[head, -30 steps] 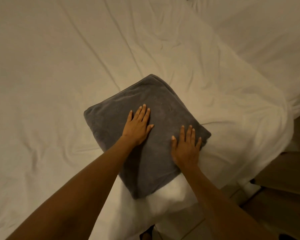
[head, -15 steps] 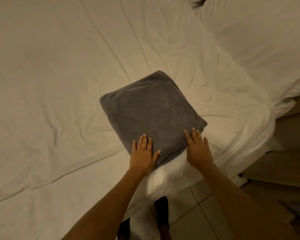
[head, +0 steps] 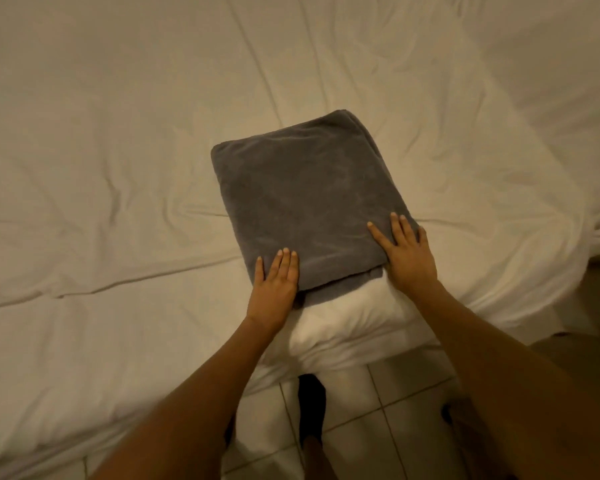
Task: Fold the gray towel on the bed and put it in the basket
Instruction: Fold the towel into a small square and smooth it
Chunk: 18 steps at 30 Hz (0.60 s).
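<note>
At bed edge | left hand [head: 275, 284] and right hand [head: 406, 255]: fingers straight, flat on near corners of folded gray towel [head: 305, 199], likely positioned for lifting | towel lies on bed [head: 118, 168] | basket not visible

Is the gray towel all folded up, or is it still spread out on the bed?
Folded. The gray towel is a neat thick square on the bed, with layers showing at its near edge.

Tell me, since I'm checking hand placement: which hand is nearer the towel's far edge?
Right. The right hand lies flat along the gray towel's right side, reaching further up it. The left hand rests on the near left corner, farther from that edge.
</note>
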Each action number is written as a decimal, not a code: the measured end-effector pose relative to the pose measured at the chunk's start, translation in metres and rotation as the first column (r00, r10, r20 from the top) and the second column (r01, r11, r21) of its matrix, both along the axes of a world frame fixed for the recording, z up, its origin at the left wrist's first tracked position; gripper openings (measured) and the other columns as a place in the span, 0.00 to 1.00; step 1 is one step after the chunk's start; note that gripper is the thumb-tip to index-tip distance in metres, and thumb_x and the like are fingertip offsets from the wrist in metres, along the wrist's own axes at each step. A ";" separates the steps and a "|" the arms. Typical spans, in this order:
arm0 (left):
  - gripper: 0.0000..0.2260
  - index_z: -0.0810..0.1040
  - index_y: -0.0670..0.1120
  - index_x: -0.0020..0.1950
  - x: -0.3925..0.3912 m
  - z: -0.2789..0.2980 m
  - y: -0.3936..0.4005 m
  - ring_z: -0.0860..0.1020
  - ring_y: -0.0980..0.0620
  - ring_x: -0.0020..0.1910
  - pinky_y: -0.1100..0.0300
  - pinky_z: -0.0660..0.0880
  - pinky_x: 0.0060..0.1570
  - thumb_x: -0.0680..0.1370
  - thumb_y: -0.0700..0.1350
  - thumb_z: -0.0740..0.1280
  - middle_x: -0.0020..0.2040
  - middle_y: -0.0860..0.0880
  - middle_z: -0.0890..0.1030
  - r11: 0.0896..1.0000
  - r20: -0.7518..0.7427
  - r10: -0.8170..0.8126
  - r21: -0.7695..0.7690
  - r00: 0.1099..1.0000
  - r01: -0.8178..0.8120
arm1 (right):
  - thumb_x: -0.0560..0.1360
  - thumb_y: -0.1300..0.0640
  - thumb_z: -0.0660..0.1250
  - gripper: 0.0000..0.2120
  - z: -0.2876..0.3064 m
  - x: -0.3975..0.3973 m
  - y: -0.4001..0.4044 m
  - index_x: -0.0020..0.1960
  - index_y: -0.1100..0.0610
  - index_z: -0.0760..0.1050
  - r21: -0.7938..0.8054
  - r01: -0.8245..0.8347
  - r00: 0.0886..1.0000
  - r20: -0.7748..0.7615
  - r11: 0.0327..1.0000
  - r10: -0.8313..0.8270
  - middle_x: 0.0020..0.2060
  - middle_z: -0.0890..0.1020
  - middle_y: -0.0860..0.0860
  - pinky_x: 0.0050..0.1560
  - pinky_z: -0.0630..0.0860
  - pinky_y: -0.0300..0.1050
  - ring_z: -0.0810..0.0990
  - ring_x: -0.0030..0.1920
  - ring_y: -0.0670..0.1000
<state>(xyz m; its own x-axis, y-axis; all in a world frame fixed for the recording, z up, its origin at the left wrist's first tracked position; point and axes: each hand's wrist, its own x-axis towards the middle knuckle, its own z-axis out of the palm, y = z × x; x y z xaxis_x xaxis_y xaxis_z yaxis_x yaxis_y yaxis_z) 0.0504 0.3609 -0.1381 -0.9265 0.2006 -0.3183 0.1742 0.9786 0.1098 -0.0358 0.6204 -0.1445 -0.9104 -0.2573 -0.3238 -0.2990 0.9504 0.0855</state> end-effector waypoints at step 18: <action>0.36 0.66 0.36 0.71 0.048 -0.015 -0.008 0.69 0.39 0.70 0.38 0.61 0.67 0.69 0.54 0.70 0.70 0.36 0.69 0.983 -0.099 0.132 -0.117 0.986 -0.143 | 0.63 0.55 0.67 0.45 -0.011 0.034 -0.010 0.77 0.53 0.52 -0.085 -0.236 0.971 -0.046 0.968 0.233 0.75 0.57 0.59 0.72 0.45 0.62 0.56 0.74 0.58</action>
<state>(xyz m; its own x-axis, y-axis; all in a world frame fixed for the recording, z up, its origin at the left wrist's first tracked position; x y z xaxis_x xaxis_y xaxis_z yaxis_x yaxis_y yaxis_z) 0.0983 0.3532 -0.1532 -0.9685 0.0339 -0.2466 0.0408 0.9989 -0.0228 -0.0021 0.6100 -0.1559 -0.8315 -0.4917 -0.2585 -0.5131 0.8581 0.0180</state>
